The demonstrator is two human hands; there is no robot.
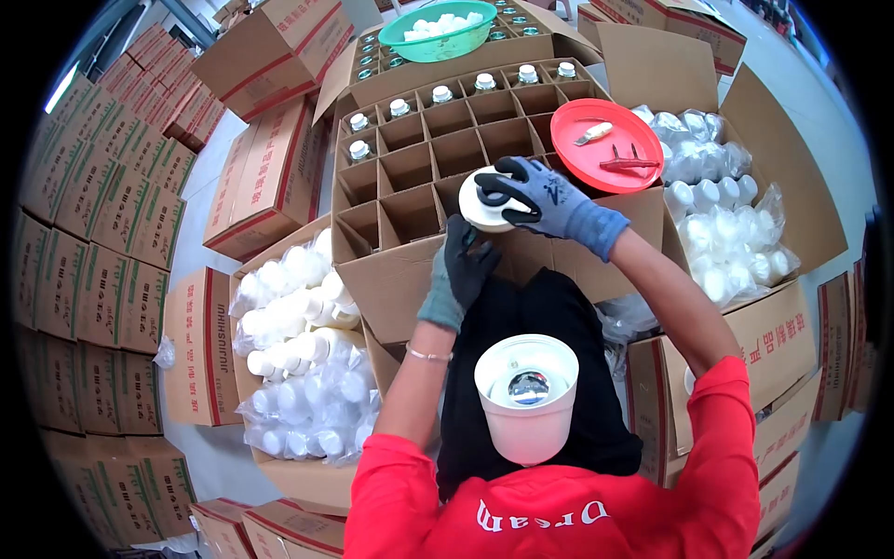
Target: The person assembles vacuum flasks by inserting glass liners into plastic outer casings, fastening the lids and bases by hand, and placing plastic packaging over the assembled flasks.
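Note:
My right hand, in a grey-blue glove with dark fingers, is closed over a round white plastic piece. A dark ring shows at the middle of that piece, under my fingers. My left hand, gloved the same way, is just below its rim with thumb and fingers apart; whether it touches the piece I cannot tell. Both hands are above the near edge of a divided carton. On my lap a white plastic tub-shaped shell stands upright, with a shiny silver round part inside.
White-capped bottles stand in the carton's far cells. On its right corner rests a red tray with a cutter and red-handled pliers. Cartons of bagged white parts flank me. Behind is a green basin.

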